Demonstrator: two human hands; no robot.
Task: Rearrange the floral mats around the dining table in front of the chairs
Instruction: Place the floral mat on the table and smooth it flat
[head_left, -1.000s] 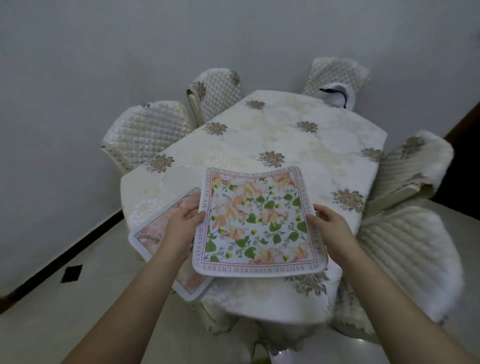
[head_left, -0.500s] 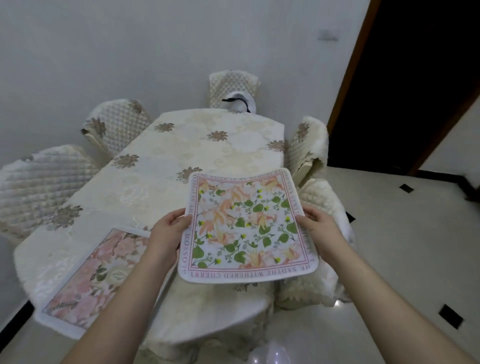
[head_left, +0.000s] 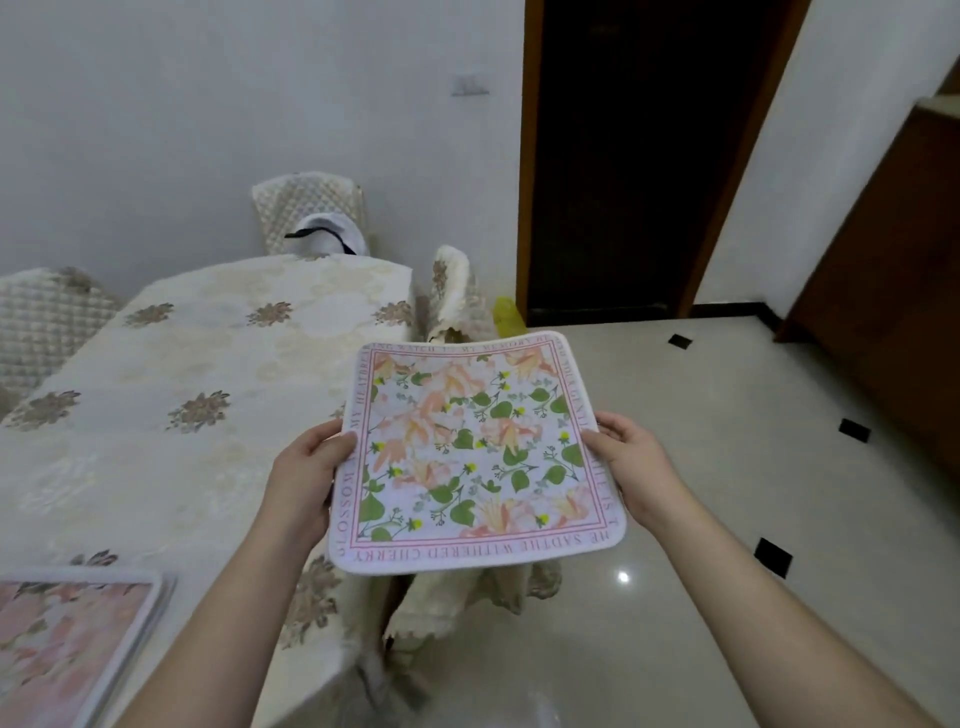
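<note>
I hold a square floral mat (head_left: 472, 452) with green leaves, peach flowers and a pink lettered border in the air, past the right edge of the dining table (head_left: 171, 415). My left hand (head_left: 306, 473) grips its left edge and my right hand (head_left: 634, 462) grips its right edge, thumbs on top. A second mat (head_left: 67, 644), pink and floral, lies flat on the table's near left corner. The mat in my hands hides most of a covered chair (head_left: 457, 296) tucked at the table's right side.
The table wears a cream cloth with brown flower motifs. Quilted covered chairs stand at the far end (head_left: 306, 208) and at the left (head_left: 36, 322). A white cap (head_left: 327, 239) sits at the far chair. Glossy tiled floor (head_left: 727, 519) spreads right, toward a dark doorway (head_left: 623, 156).
The view has swung right along the table. The mat in my hands has moved from above the tabletop to past its right edge. The pink mat has slid to the lower left of the view.
</note>
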